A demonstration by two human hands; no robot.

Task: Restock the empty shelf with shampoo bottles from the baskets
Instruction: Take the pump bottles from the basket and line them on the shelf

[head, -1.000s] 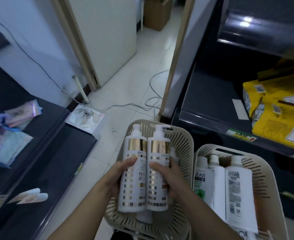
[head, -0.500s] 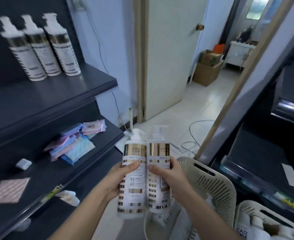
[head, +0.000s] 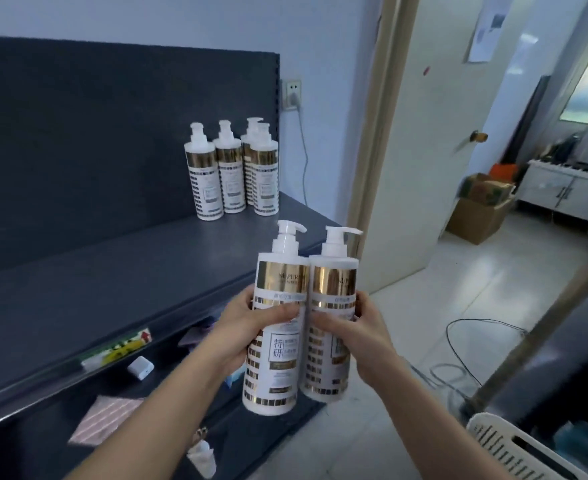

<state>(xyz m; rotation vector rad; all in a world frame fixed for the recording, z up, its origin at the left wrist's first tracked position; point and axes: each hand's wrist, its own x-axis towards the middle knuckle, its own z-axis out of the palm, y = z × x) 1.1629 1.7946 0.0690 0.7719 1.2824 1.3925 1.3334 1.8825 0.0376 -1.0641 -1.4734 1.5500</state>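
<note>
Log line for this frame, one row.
phase: carry to shelf | left hand: grips left bottle | right hand: grips right bottle | shelf: four bottles standing

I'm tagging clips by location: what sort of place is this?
Likely a small shop or stockroom: a dark display shelf with a label strip on its edge, and identical shampoo bottles grouped on it.

Small shop: dark display shelving (head: 112, 271), price-label strip (head: 115, 349) on edge, identical pump bottles (head: 231, 174) lined up.
</note>
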